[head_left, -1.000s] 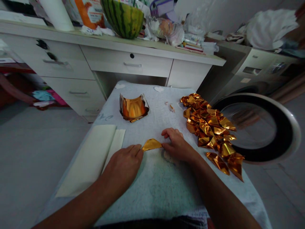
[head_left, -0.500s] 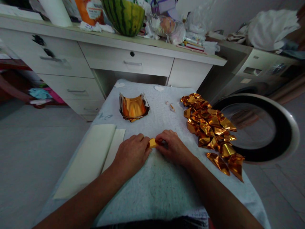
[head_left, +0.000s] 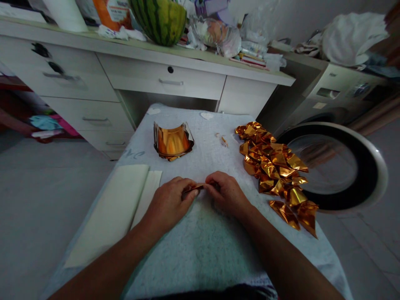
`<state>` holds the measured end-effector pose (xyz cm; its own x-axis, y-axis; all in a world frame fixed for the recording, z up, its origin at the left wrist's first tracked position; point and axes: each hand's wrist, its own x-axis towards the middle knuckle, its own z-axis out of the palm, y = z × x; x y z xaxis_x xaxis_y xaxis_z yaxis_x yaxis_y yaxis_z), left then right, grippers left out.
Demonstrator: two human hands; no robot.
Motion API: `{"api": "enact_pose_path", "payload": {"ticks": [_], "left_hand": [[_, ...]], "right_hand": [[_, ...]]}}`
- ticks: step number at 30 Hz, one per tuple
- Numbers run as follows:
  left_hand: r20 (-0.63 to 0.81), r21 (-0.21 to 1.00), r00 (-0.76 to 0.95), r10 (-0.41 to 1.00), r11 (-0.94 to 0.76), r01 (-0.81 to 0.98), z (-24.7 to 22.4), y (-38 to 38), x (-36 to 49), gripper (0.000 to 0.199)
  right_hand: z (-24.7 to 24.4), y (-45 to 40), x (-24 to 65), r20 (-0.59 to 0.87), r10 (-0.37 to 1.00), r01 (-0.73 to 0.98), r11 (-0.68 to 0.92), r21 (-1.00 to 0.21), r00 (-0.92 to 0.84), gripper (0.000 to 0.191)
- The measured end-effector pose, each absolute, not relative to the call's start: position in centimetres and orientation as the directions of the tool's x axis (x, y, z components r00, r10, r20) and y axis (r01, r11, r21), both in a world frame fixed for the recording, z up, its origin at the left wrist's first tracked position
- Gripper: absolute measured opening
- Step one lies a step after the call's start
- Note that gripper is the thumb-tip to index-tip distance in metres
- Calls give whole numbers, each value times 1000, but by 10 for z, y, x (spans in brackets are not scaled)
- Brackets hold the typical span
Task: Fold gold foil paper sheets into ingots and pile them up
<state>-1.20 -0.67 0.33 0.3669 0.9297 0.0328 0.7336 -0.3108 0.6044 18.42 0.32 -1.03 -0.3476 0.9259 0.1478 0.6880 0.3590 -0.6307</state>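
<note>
My left hand point(head_left: 173, 201) and my right hand point(head_left: 227, 193) meet over the cloth-covered table, pinching a small strip of folded gold foil point(head_left: 197, 187) between them. Fingers cover both ends of the strip, which shows a thin brownish edge. Beyond my left hand stands a curved stack of gold foil sheets point(head_left: 173, 141). Pale folded paper point(head_left: 109, 212) lies left of my left hand. A pile of folded gold foil pieces point(head_left: 275, 162) spreads along the right side of the table.
Small scraps point(head_left: 223, 141) lie near the table's middle. Behind is a white drawer desk point(head_left: 168, 81) bearing a cut watermelon point(head_left: 159, 21), plastic bags and papers. At the right, a washing machine's round door point(head_left: 331, 166) hangs open beside the table.
The foil strip between my hands has tilted, now showing a thin dark edge instead of its bright yellow face. My fingers have shifted slightly around it. The view has moved a little.
</note>
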Motion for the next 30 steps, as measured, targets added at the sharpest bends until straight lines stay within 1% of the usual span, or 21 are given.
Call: {"api": "enact_pose_path", "payload": {"ticks": [5,9,13,15,18,21,25,30], "left_hand": [[-64,648,355,933,-232,725,8,-9,-12,29],[-56,666,349,935,-226,711,8,-8,-13,29],[-77,663,335,939,-203,721,9,-8,-14,29],[-53,667,333,941,-215,714,9,-8,-13,30],[10,660,333,943,-257,706,7,-8,-13,33],[73,616,343,937,-312,723,3,-9,-13,34],[97,538,337,936,-334,774,-2,-11,-11,37],[147,518,338,930,-363,774,-6,-12,-11,38]], "right_hand": [[-9,1,182,85,941,642,288,-711,-328,11],[-9,1,182,77,944,598,266,-756,-322,6],[-12,0,182,89,947,564,258,-784,-310,18],[-12,-1,181,93,949,556,253,-792,-300,16],[-11,-3,179,102,952,540,251,-803,-290,8],[-8,-4,177,113,951,539,259,-802,-288,1],[-4,-5,175,112,949,572,270,-774,-295,7],[-5,-5,174,88,950,628,265,-732,-299,10]]}}
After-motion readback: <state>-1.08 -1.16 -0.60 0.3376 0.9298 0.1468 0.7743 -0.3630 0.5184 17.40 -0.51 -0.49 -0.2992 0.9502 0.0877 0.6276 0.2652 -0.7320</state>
